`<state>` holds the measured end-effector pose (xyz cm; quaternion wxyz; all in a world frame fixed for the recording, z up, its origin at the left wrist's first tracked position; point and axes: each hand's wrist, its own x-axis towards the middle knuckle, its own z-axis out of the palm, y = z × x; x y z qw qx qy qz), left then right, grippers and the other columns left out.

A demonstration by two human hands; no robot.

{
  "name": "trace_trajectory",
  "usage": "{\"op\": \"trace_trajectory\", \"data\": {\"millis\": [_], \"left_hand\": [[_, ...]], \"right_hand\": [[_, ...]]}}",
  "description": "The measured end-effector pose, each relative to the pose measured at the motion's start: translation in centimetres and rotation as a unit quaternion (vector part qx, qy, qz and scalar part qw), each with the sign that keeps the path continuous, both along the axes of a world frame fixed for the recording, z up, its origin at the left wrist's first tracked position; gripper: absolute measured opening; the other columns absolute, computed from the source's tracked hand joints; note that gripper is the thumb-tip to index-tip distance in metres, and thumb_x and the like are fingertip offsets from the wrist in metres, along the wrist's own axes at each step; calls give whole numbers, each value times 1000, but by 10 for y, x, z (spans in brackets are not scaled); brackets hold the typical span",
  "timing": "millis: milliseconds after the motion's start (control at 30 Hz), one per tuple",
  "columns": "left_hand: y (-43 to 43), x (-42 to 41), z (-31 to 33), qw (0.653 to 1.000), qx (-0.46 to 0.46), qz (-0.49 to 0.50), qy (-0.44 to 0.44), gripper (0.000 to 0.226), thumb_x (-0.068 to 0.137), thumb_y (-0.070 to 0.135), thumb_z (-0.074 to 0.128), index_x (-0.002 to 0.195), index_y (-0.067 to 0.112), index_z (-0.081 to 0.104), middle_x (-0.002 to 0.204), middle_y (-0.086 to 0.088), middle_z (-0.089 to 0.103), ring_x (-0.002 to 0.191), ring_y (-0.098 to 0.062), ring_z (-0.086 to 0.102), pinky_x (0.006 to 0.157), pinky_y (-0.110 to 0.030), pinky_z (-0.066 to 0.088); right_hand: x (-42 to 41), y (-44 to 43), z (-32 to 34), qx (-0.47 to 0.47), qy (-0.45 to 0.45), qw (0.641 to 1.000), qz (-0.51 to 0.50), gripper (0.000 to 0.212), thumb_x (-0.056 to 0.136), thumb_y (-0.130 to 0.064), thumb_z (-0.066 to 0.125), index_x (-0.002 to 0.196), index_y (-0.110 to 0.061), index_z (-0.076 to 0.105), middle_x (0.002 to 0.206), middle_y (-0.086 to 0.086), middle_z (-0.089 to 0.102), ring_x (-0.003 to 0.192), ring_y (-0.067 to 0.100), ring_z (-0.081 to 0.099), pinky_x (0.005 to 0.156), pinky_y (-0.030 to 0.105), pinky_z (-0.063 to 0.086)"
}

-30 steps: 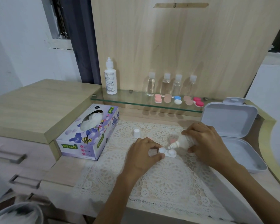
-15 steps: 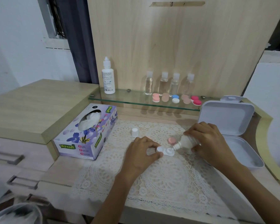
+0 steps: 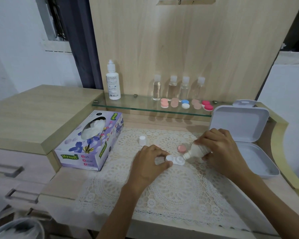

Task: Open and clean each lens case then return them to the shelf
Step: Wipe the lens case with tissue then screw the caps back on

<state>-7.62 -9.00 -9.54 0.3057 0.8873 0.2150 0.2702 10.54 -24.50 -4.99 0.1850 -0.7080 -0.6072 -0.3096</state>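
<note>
While the purple cardboard tissue box (image 3: 91,142) sits at the middle left, the left hand (image 3: 148,163) pinches the white plastic two-cup lens case (image 3: 175,159) on the lacy white mat (image 3: 171,192) in the middle of the frame. Just to its right, the right hand (image 3: 221,150) grips a tilted white plastic bottle (image 3: 195,151), its tip at the case's open cup.

I log the open lens case (image 3: 177,160) as plain white; the loose lid (image 3: 182,148) is pink. The held bottle (image 3: 196,151) and small cap (image 3: 142,140) are white. The lace mat (image 3: 171,195) is cream, in a round openwork pattern. The tissue box (image 3: 91,145) is lilac with violet-blue flowers, a green logo and red initials. The hinged box (image 3: 238,125) is pale grey. Shelf items: pink case (image 3: 164,102), tan case (image 3: 174,102), blue-and-white case (image 3: 185,104), magenta case (image 3: 207,105).
</note>
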Motion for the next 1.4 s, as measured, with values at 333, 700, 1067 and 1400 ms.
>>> {"op": "trace_trajectory", "data": {"millis": [333,700,1067,1400], "left_hand": [[2,1,-1,1000,12,0,-1,26,77,47,71,100,35,71,97,20,59,95,-2,48,79,-20,38],[0,0,0,1000,-3,0,-4,27,76,45,72,101,35,71,98,20,59,96,-2,48,85,-25,41],[1,-1,-1,1000,-3,-6,-26,25,74,43,74,99,37,71,93,21,59,95,0,50,86,-23,42],[-2,-3,5,998,61,-9,-1,36,76,48,59,106,30,70,99,13,62,95,-4,50,85,-20,44]], "right_hand": [[-3,1,-1,9,10,1000,0,58,30,3,88,83,-12,74,79,-1,65,78,21,56,75,40,42],[-2,-3,-5,5,55,998,-19,64,32,3,87,92,-11,71,87,1,64,83,22,56,72,37,39],[-30,19,12,124,440,889,5,57,53,-23,91,104,-19,69,99,-14,68,93,-4,59,79,7,43],[-81,118,46,91,574,807,106,40,62,-22,88,96,-15,70,89,-6,71,81,5,65,71,19,53]]}}
